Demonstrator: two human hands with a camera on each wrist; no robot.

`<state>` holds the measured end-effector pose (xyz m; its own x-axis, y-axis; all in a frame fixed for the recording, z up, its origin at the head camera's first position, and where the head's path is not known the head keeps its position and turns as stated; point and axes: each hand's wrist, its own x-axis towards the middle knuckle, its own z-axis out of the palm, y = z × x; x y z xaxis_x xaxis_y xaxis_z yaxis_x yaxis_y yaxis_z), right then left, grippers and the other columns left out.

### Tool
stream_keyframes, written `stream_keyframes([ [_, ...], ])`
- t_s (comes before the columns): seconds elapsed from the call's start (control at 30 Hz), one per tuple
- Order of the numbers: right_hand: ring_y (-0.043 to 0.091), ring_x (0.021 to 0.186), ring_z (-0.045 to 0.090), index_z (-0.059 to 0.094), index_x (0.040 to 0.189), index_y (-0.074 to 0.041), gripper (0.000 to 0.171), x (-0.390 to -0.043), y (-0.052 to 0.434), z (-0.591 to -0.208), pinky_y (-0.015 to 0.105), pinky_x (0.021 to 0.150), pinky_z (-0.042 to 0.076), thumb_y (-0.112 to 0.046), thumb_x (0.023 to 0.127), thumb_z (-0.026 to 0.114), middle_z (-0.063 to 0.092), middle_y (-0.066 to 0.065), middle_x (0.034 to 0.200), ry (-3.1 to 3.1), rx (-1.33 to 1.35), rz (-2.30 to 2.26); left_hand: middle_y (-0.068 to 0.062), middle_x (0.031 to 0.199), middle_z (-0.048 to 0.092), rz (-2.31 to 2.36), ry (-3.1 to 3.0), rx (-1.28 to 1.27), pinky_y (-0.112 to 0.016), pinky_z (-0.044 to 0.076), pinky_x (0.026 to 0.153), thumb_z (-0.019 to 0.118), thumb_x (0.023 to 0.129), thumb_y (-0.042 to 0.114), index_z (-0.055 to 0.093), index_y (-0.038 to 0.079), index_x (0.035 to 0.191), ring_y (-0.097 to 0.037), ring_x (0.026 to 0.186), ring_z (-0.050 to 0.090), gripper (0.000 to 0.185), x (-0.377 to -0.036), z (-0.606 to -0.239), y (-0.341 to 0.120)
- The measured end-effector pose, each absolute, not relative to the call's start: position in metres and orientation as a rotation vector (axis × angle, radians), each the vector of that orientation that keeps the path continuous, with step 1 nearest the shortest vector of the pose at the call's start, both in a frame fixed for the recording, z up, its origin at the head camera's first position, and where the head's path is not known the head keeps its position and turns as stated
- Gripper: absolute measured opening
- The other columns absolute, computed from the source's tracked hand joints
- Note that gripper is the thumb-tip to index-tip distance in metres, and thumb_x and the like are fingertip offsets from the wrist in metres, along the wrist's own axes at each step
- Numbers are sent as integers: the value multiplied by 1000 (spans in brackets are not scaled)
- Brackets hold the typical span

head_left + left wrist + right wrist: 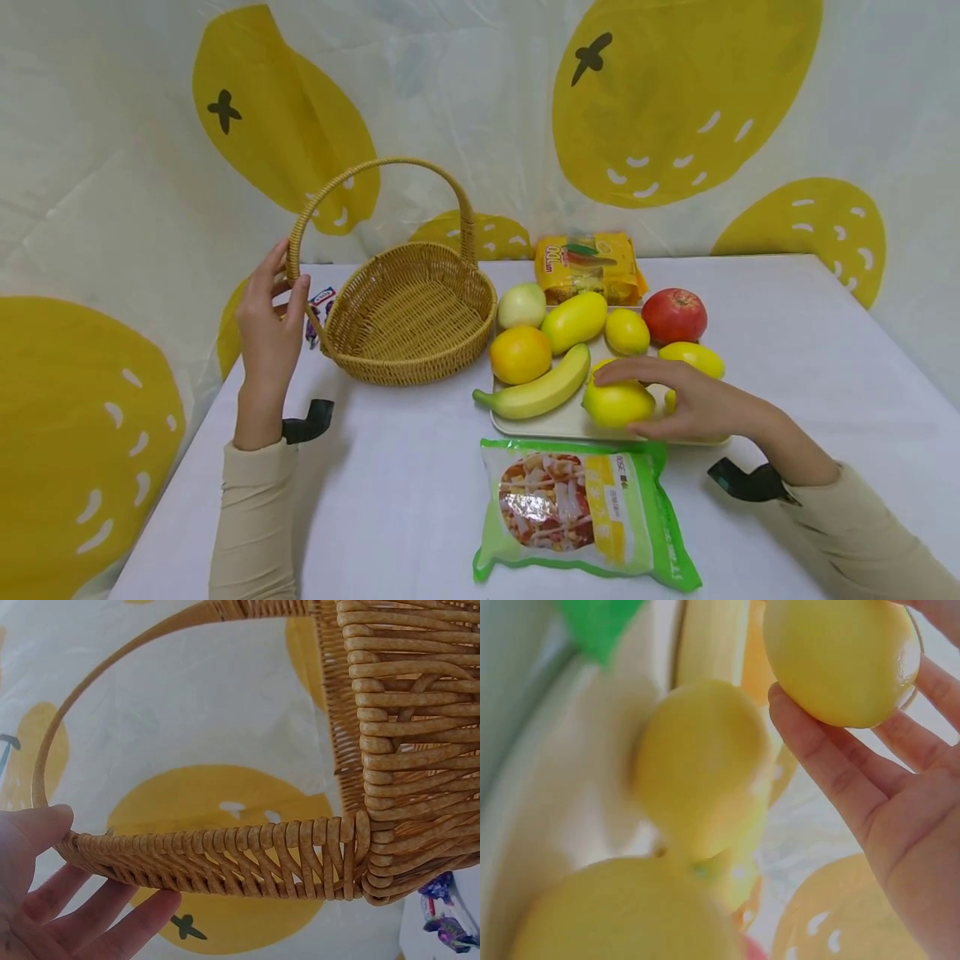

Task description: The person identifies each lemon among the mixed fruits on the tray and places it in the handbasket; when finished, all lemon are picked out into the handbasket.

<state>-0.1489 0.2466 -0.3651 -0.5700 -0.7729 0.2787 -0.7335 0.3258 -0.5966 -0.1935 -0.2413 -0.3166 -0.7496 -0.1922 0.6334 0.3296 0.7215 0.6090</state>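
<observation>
My right hand pinches a lemon between thumb and fingers at the near side of the tray: picking-up, I judge, calling for a lift clear of the banana. Farther off, my left hand grips the wicker basket by its handle.

Reads what looks like "ROSE", turned sideways, on the green-edged bag just off the tray's front edge; also carries Chinese characters on a yellow panel and white lettering along the right edge, both too blurred to make out. Seems to say "QQ" on the yellow packet at the counter's back edge. Shows a label, too small to read, on the little packet near the back left corner.
</observation>
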Motion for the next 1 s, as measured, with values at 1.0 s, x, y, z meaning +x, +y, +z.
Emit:
stream_keyframes([
  [1.0,18,108,55,57,132,-6,53,-245,104,-332,35,84,53,-8,83,76,57,9,134,2296,-1570,-1285,-15,129,57,-890,-2260,-60,-47,57,85,57,99,23,45,24,147,-28,105,65,49,-194,-316,-238],
])
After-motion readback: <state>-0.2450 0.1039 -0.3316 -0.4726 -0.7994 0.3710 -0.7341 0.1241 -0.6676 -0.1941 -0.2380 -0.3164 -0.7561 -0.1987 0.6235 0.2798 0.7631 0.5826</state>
